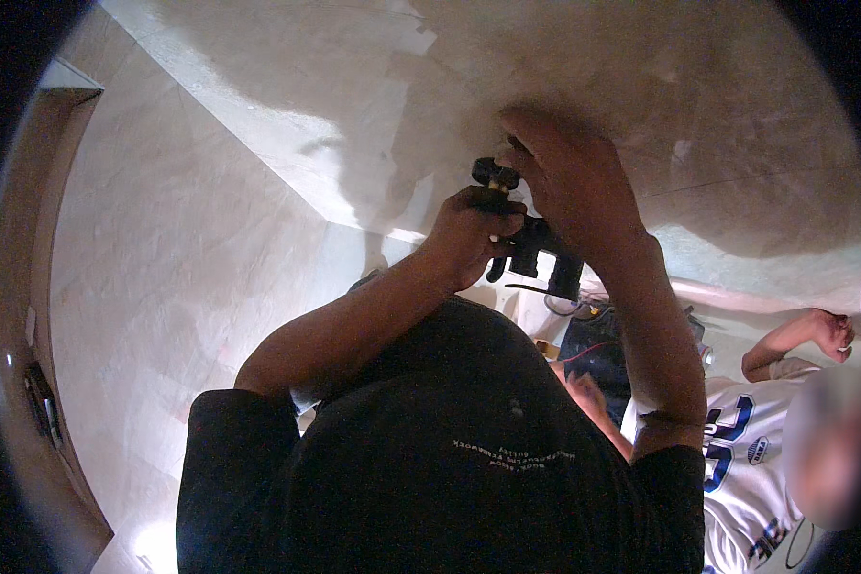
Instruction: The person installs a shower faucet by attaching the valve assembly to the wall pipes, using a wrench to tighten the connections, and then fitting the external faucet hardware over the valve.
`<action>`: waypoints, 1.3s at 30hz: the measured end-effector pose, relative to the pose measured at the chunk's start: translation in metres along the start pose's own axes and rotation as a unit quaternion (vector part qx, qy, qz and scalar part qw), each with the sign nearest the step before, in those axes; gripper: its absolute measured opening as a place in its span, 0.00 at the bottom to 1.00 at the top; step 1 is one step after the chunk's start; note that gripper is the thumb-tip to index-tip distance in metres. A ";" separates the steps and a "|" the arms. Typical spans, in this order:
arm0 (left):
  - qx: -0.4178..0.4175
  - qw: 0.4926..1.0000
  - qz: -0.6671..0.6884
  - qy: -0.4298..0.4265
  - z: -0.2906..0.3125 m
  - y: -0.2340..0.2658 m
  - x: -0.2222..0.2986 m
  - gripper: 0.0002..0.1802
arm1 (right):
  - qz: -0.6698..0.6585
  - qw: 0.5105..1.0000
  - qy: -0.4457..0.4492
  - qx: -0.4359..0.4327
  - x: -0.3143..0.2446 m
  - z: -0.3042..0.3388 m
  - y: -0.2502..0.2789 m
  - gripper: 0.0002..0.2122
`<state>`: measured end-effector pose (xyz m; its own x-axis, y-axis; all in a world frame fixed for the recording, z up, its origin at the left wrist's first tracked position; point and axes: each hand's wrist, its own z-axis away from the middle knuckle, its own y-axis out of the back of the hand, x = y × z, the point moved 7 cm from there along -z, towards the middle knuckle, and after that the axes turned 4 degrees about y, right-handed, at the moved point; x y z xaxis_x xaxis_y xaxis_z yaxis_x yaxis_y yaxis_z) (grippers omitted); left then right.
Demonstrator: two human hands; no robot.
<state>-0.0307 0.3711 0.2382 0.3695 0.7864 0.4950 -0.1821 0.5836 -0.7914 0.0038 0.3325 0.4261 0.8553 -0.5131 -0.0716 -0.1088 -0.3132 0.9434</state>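
My left hand [466, 236] is closed round a black device with a bracket-like body [545, 263], in front of my chest. A dark round knob [489, 172] with a brass-coloured neck sticks up above my left fingers. My right hand [579, 177] is raised beside the knob, its fingers bent and their tips close to it. A small dark piece shows at those fingertips, too shadowed to name. Parts of the device are hidden behind both hands.
Pale marbled surfaces [210, 239] surround me, meeting at a corner line. At the right, a person in a white jersey [737, 450] has an arm raised; another hand [588, 394] is near a dark container [593, 359] with a red cable. A brown frame [53, 239] stands left.
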 end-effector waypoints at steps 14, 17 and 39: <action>-0.002 1.000 0.021 0.020 -0.009 0.008 -0.009 0.25 | -0.176 0.928 -0.196 0.262 -0.003 0.058 0.052 0.13; 0.016 1.000 0.010 0.020 -0.009 0.009 -0.008 0.26 | -0.165 0.952 -0.149 0.209 0.018 0.051 0.029 0.15; -0.033 0.999 0.030 0.003 -0.021 0.003 -0.009 0.28 | 0.133 0.960 0.165 -0.181 -0.056 -0.085 -0.080 0.09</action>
<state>-0.0154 0.3612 0.2238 0.3651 0.8180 0.4445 -0.1429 0.5211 -0.8415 0.0080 0.4542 0.3826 0.9422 -0.2370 0.2370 -0.2128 0.1232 0.9693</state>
